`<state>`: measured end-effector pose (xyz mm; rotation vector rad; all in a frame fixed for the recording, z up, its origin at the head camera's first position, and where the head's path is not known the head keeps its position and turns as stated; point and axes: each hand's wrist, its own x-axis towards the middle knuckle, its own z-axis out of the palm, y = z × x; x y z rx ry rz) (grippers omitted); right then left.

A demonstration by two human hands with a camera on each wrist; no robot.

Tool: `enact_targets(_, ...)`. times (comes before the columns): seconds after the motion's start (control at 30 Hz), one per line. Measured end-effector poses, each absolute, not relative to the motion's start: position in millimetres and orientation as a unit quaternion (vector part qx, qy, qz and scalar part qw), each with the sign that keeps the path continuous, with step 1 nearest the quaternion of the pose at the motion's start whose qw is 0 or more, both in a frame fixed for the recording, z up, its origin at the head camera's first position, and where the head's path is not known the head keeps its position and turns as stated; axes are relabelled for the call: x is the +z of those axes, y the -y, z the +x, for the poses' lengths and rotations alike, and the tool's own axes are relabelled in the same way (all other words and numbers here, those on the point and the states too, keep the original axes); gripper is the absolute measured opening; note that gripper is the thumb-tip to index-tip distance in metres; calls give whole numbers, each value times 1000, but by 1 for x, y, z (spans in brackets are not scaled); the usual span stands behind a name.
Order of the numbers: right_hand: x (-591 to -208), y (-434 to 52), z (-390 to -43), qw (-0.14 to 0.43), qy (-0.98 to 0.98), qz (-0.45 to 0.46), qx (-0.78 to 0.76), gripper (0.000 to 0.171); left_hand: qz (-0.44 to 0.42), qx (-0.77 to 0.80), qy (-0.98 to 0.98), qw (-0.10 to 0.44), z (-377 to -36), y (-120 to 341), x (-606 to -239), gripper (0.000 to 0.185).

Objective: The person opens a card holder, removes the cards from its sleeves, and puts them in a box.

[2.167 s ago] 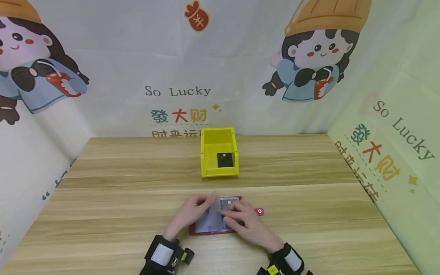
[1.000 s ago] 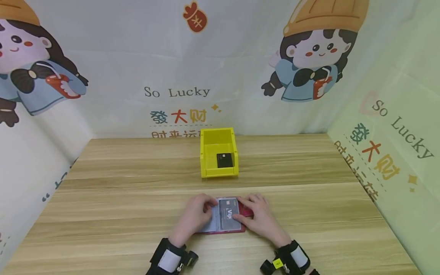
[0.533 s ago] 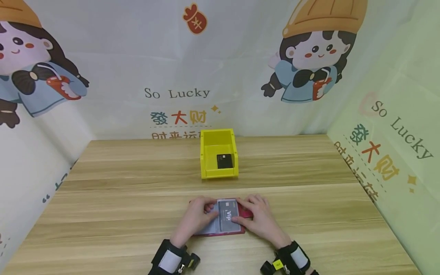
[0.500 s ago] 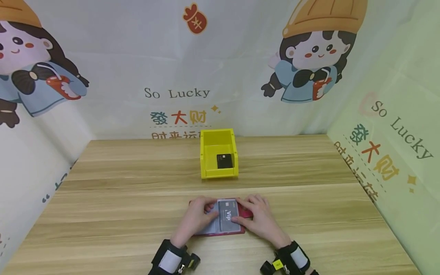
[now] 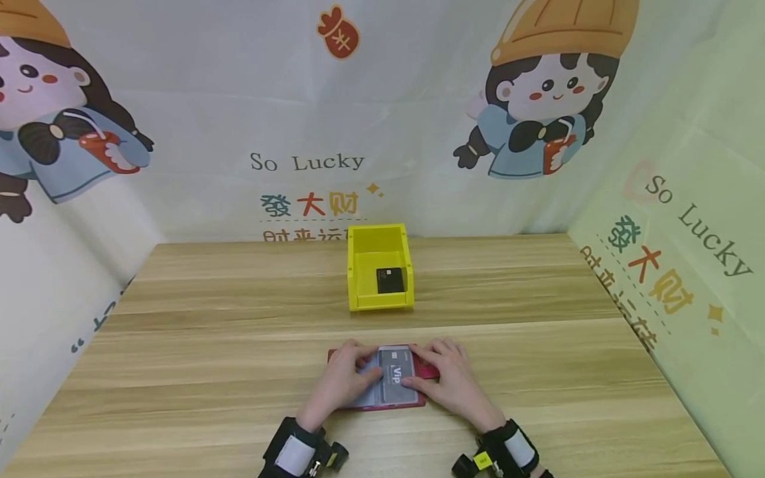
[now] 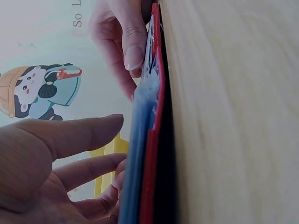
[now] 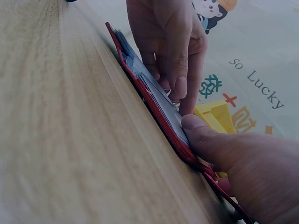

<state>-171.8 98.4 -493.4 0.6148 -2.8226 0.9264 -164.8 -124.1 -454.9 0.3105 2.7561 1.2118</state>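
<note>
On the table lies an opened red card holder [image 5: 422, 400] with clear sleeves. Its right-hand sleeve holds a grey card marked VIP [image 5: 396, 377]. My left hand [image 5: 342, 377] rests over the left sleeves [image 5: 364, 398], with the thumb stretched toward the middle fold. In the left wrist view that thumb [image 6: 88, 135] stands a little apart from the sleeves, and the other fingertips are partly hidden. At the right edge, my right hand [image 5: 457, 385] presses with thumb and index finger spread beside the card. The right thumb [image 7: 198, 133] touches the sleeve edge in the right wrist view.
A yellow bin [image 5: 380, 302] stands behind the card holder, with a black card [image 5: 390, 281] inside. Printed cloth [image 5: 418, 133] rises along the back and sides of the wooden table [image 5: 239, 285]. A red closure strap [image 5: 427, 370] extends under my right hand.
My left hand has come down from raising a clear sleeve onto the left side. My right hand has shifted right, uncovering the VIP card. Over the last half second, both stay nearly still.
</note>
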Motion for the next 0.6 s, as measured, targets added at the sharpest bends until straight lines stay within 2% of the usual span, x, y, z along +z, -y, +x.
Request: enact_targets(0.6,-491,-97,-171,38,931,189,310,60,74,433,-896,61,-165,123,-454,37)
